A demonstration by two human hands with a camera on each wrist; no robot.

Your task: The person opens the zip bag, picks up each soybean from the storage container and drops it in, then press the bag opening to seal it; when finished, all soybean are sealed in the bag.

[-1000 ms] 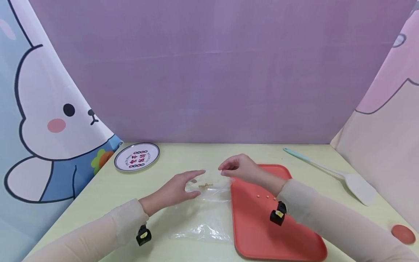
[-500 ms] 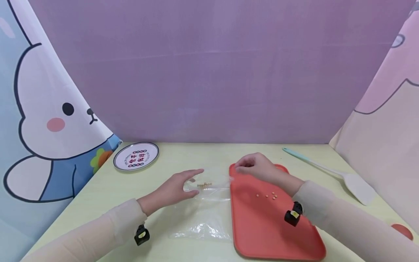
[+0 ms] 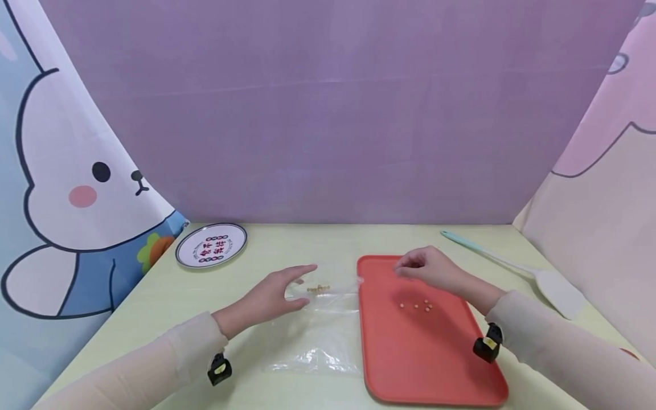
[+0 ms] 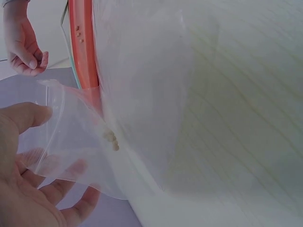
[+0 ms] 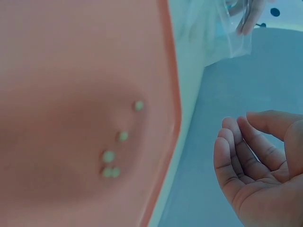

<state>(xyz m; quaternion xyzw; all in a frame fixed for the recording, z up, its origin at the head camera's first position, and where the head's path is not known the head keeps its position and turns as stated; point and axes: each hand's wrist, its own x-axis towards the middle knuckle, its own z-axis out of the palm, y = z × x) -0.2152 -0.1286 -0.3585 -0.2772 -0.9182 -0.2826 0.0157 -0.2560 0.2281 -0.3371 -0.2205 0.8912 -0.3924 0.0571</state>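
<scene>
A clear plastic bag (image 3: 318,333) lies on the table, its far end raised. Several small round beige beans (image 3: 319,289) sit together inside it. My left hand (image 3: 269,297) is at the bag's left edge with thumb and fingers spread apart; in the left wrist view, the fingers (image 4: 59,189) show through the film. My right hand (image 3: 434,267) hovers over the far part of the red tray (image 3: 410,361), fingers bent and thumb close to the index fingertip. Nothing shows between them in the right wrist view. Several loose beans (image 5: 108,156) lie on the tray below.
A white plate (image 3: 211,246) with red characters stands at the back left. On the right lies a spatula (image 3: 558,290) with a turquoise handle. Part of a red round thing (image 3: 629,353) shows beyond the right sleeve. A purple backdrop (image 3: 328,114) closes off the far side.
My right hand has moved rightward from above the bag's mouth to over the tray, uncovering more of the beans there. The left hand has stayed by the bag.
</scene>
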